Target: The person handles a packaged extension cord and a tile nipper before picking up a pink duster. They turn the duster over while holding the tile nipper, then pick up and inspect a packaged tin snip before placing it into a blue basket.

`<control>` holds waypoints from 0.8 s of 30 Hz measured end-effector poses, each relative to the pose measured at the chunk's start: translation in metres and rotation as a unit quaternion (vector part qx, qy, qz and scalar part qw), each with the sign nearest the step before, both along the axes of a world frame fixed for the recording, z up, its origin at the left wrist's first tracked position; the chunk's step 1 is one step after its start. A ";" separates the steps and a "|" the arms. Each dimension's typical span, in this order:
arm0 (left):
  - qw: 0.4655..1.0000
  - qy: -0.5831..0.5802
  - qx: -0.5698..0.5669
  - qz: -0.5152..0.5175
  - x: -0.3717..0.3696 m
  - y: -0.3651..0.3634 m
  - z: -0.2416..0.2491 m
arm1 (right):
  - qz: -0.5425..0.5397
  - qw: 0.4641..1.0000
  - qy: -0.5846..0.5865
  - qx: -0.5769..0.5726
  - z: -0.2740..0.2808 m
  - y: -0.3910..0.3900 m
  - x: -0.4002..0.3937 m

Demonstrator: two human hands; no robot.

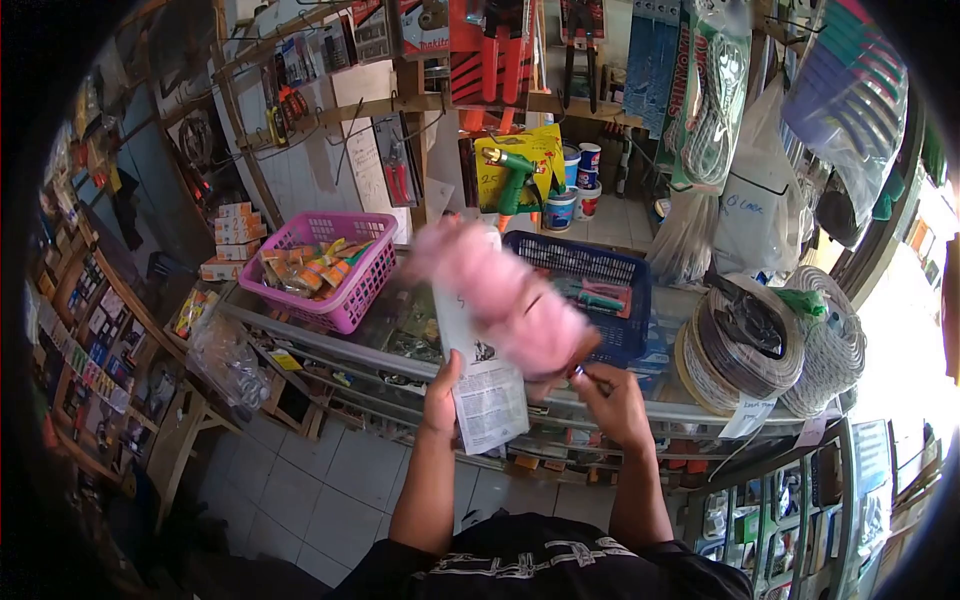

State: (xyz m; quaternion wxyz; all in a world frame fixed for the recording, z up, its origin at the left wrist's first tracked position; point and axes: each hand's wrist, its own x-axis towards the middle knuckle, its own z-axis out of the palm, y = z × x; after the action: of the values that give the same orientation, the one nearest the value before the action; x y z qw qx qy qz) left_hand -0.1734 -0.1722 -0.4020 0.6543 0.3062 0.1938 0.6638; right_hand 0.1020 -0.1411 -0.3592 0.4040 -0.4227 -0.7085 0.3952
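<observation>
My right hand (614,408) is closed around the handle of a fluffy pink duster (510,300), whose head is smeared by motion. The duster head passes over a long white printed box (490,405), covering much of its upper part. My left hand (441,400) grips the left side of this box near its lower end, thumb in front and the other fingers hidden behind it. Small printed text and a dark picture show on the box's near part.
A pink basket (365,285) of orange packets stands left on the glass counter (385,348). Behind the box sits a blue basket (632,335). A green spray nozzle (513,180) rises at the back. Cable rolls (745,340) stand right, and hanging packs (712,110) crowd above.
</observation>
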 end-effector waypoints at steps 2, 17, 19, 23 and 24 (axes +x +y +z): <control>0.994 0.042 0.012 0.101 0.008 0.002 0.001 | 0.024 1.000 0.009 -0.014 -0.006 -0.002 0.006; 0.977 -0.114 0.170 -0.055 0.035 0.033 0.032 | 0.133 0.986 0.046 -0.087 -0.065 -0.017 0.044; 0.980 -0.133 0.146 -0.013 0.054 0.022 0.030 | 0.124 0.988 0.077 -0.055 -0.064 -0.017 0.038; 0.991 -0.042 0.082 0.097 0.068 0.004 0.027 | 0.087 0.994 0.008 -0.069 -0.055 -0.016 0.032; 0.992 -0.009 0.114 0.044 0.060 0.005 0.020 | 0.115 0.990 0.058 -0.052 -0.063 -0.012 0.030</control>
State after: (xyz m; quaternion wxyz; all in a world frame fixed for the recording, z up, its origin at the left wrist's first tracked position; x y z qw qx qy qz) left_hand -0.1132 -0.1674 -0.3821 0.5869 0.3638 0.1241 0.7126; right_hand 0.1318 -0.1530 -0.4223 0.3740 -0.3347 -0.7063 0.4992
